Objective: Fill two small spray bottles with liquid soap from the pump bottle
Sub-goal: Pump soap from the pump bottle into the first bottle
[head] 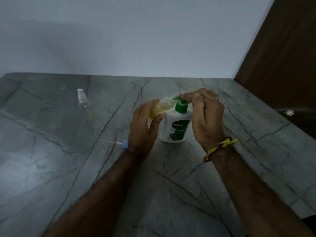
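Bottle 1 (pixel 83 104) stands capped; my left fingers (pixel 154 106) grip open bottle 2 (pixel 159 108), part-filled, right fingers (pixel 188 96) pressing the pump bottle (pixel 176 127).

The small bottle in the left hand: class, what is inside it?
Yellowish liquid shows through the clear small bottle, tilted at the pump bottle's green nozzle. The left hand covers its lower part, so the fill level stays hidden.

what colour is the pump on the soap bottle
Green pump, seen in the head view.
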